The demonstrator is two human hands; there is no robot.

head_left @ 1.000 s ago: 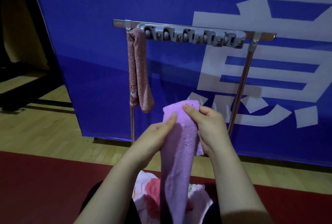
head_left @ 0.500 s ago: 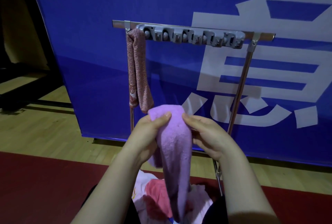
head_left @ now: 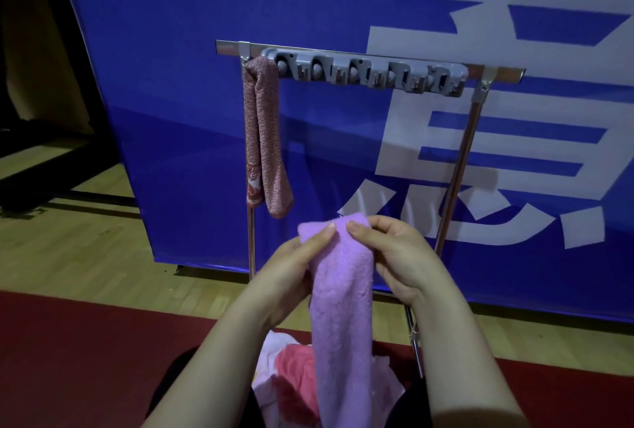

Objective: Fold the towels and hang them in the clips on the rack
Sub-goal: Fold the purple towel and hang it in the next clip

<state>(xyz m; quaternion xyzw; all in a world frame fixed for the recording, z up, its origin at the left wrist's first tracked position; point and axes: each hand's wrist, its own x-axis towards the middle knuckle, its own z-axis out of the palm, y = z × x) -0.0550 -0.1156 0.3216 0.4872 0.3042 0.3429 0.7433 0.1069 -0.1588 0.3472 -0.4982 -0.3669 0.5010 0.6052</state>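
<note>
Below the rack's (head_left: 453, 167) top bar, head view: one purple towel (head_left: 339, 307), folded into a narrow strip. Its top fold is pinched by the left hand (head_left: 291, 273) and right hand (head_left: 401, 256), thumbs on the near face.

At the bar's left end: one speckled pink towel (head_left: 264, 139), hanging doubled from the end of the grey clip strip (head_left: 370, 72); remaining clips vacant.

On the lap: pile of towels (head_left: 291, 369).

Step judged: fold finished, hanging pending. Next move calls for raising the fold to a free clip and pressing it in.
</note>
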